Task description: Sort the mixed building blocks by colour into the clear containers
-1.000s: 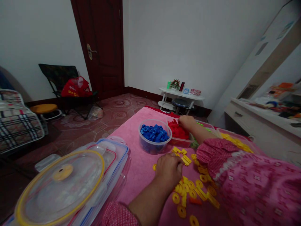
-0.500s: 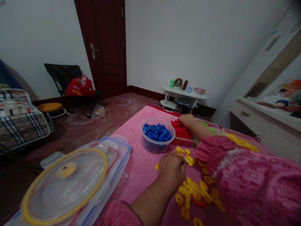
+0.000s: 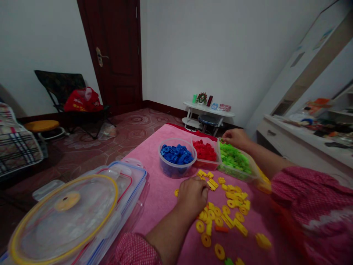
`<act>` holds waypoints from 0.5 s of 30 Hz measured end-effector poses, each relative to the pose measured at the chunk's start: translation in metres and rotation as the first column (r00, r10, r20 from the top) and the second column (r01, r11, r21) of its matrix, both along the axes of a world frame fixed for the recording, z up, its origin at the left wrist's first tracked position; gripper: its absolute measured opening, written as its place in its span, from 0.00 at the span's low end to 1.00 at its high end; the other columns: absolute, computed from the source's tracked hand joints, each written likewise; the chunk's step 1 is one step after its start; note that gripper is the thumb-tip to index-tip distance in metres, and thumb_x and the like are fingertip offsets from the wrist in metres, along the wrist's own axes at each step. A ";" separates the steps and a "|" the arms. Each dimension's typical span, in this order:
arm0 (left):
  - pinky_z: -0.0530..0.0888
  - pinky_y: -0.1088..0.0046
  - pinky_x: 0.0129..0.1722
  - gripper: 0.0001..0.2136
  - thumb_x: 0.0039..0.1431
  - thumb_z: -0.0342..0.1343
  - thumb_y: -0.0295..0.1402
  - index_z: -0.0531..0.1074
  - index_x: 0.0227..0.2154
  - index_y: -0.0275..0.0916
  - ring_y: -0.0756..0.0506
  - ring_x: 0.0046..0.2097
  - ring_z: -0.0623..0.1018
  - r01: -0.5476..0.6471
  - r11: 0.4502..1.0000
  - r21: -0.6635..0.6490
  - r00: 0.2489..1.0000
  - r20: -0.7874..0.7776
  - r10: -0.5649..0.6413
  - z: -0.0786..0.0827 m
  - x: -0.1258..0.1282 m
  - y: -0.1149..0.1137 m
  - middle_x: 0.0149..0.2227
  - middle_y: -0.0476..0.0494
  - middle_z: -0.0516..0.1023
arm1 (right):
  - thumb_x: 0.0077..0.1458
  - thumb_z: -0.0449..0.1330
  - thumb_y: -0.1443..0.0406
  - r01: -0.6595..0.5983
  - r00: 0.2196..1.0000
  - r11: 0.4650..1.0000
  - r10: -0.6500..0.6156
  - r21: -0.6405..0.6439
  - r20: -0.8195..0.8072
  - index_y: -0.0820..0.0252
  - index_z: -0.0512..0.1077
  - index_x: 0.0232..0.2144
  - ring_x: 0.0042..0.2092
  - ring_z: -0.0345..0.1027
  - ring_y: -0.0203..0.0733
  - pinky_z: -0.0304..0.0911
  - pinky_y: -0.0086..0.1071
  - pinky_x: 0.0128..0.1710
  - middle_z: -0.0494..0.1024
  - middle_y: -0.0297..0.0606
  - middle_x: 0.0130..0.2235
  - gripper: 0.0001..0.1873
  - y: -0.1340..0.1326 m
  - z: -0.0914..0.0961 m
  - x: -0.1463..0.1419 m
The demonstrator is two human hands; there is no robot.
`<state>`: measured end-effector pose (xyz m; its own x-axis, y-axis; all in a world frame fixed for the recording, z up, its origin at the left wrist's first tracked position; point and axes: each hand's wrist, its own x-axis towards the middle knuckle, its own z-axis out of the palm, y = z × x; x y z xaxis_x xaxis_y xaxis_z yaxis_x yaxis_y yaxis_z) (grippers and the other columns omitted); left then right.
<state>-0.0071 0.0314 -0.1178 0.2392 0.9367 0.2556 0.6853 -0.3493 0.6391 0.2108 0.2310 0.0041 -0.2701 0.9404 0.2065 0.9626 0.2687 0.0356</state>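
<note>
Nearby, stacked lids left of yellow pieces

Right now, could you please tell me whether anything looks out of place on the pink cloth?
An orange piece and a green piece lie among loose yellow pieces, odd by colour; other green pieces sit together in a clear tub.

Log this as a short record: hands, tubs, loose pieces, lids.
Left hand: low over the pink cloth, beside yellow pieces; grip unclear
Right hand: at the far end of the tub of green pieces; grip unclear
Tubs: left to right, round tub of blue pieces, tub of red pieces, green, then a yellow-filled tub partly behind the right arm
Loose pieces: mostly yellow, plus an orange piece
Lids: stacked left of the tubs, yellow-rimmed round lid on top
</note>
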 end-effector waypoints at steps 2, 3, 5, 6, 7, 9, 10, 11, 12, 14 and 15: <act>0.69 0.72 0.40 0.10 0.56 0.51 0.30 0.78 0.35 0.45 0.46 0.41 0.77 0.005 1.000 0.006 1.000 0.011 -0.005 0.000 0.000 0.000 0.38 0.49 0.80 | 0.51 0.59 0.66 0.047 0.998 0.998 -0.046 0.032 -0.031 0.61 0.78 0.32 0.33 0.74 0.40 0.62 0.27 0.30 0.81 0.38 0.31 0.08 -0.006 0.005 0.017; 0.69 0.72 0.41 0.10 0.55 0.51 0.30 0.78 0.35 0.45 0.46 0.41 0.77 0.007 1.000 0.007 1.000 0.013 -0.007 0.001 0.000 -0.001 0.38 0.49 0.80 | 0.51 0.59 0.65 0.074 0.996 0.996 -0.072 0.057 -0.048 0.62 0.78 0.34 0.33 0.74 0.41 0.63 0.28 0.31 0.81 0.40 0.33 0.09 -0.009 0.007 0.023; 0.69 0.72 0.41 0.10 0.55 0.51 0.29 0.78 0.34 0.45 0.46 0.42 0.77 0.005 1.000 -0.006 1.000 0.010 -0.005 0.001 0.000 -0.001 0.38 0.48 0.80 | 0.53 0.58 0.64 0.122 0.991 0.986 -0.114 0.115 -0.077 0.65 0.77 0.39 0.35 0.74 0.43 0.64 0.31 0.33 0.81 0.45 0.37 0.13 -0.017 0.009 0.029; 0.69 0.71 0.41 0.10 0.55 0.51 0.29 0.78 0.34 0.45 0.46 0.42 0.76 0.002 1.000 -0.013 1.000 0.007 -0.002 0.002 0.000 -0.001 0.38 0.48 0.80 | 0.53 0.58 0.64 0.131 0.989 0.982 -0.118 0.137 -0.093 0.66 0.76 0.40 0.36 0.74 0.44 0.64 0.31 0.35 0.81 0.46 0.39 0.14 -0.023 0.008 0.028; 0.69 0.71 0.41 0.10 0.56 0.51 0.30 0.78 0.34 0.44 0.46 0.42 0.77 0.001 1.000 -0.019 1.000 0.005 -0.001 0.002 0.000 0.000 0.38 0.48 0.80 | 0.53 0.58 0.64 0.118 0.988 0.983 -0.103 0.142 -0.112 0.65 0.76 0.41 0.37 0.74 0.44 0.64 0.31 0.36 0.81 0.45 0.40 0.15 -0.030 0.006 0.025; 0.69 0.72 0.41 0.10 0.56 0.51 0.30 0.78 0.34 0.44 0.46 0.41 0.77 0.006 1.000 -0.020 1.000 0.004 -0.005 0.002 0.000 0.000 0.38 0.48 0.80 | 0.52 0.58 0.65 0.031 0.985 0.995 -0.015 0.094 -0.171 0.63 0.77 0.39 0.37 0.73 0.42 0.64 0.30 0.36 0.81 0.41 0.38 0.12 -0.046 -0.003 0.010; 0.69 0.72 0.41 0.10 0.56 0.51 0.29 0.77 0.34 0.44 0.46 0.41 0.76 0.009 1.000 -0.018 1.000 0.003 -0.009 0.002 0.000 0.000 0.38 0.48 0.79 | 0.52 0.58 0.65 -0.046 0.976 0.998 0.054 0.043 -0.211 0.61 0.77 0.37 0.35 0.73 0.40 0.64 0.29 0.35 0.81 0.39 0.36 0.12 -0.055 -0.009 0.001; 0.69 0.72 0.41 0.10 0.55 0.51 0.29 0.77 0.34 0.44 0.46 0.41 0.76 0.011 1.000 -0.016 1.000 0.000 -0.011 0.002 0.000 0.000 0.38 0.48 0.79 | 0.51 0.57 0.65 -0.123 0.960 0.992 0.118 -0.003 -0.254 0.61 0.77 0.36 0.33 0.73 0.39 0.63 0.28 0.33 0.81 0.37 0.35 0.11 -0.063 -0.015 -0.009; 0.69 0.72 0.41 0.10 0.55 0.51 0.29 0.77 0.34 0.45 0.46 0.41 0.76 0.011 1.000 -0.015 1.000 -0.005 -0.011 0.002 0.000 0.000 0.38 0.48 0.79 | 0.51 0.57 0.65 -0.202 0.941 0.979 0.182 -0.039 -0.286 0.60 0.77 0.37 0.32 0.72 0.38 0.63 0.28 0.32 0.81 0.36 0.35 0.11 -0.071 -0.021 -0.019; 0.69 0.72 0.42 0.10 0.56 0.51 0.30 0.77 0.34 0.45 0.46 0.41 0.76 0.005 1.000 -0.012 1.000 -0.013 -0.006 0.002 0.000 -0.001 0.38 0.48 0.79 | 0.52 0.57 0.65 -0.296 0.913 0.953 0.262 -0.065 -0.313 0.59 0.77 0.38 0.30 0.71 0.37 0.62 0.28 0.31 0.80 0.35 0.34 0.12 -0.081 -0.032 -0.036; 0.69 0.72 0.42 0.10 0.56 0.51 0.30 0.77 0.34 0.45 0.46 0.41 0.76 0.004 1.000 -0.010 1.000 -0.016 -0.004 0.002 0.000 -0.001 0.38 0.48 0.79 | 0.52 0.57 0.65 -0.317 0.909 0.946 0.283 -0.066 -0.305 0.59 0.77 0.38 0.30 0.70 0.37 0.61 0.28 0.31 0.80 0.34 0.34 0.12 -0.083 -0.035 -0.043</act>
<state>-0.0073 0.0305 -0.1158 0.2468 0.9382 0.2427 0.6941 -0.3459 0.6314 0.1680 0.1479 -0.0314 -0.4875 0.8459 0.2165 0.7999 0.5321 -0.2778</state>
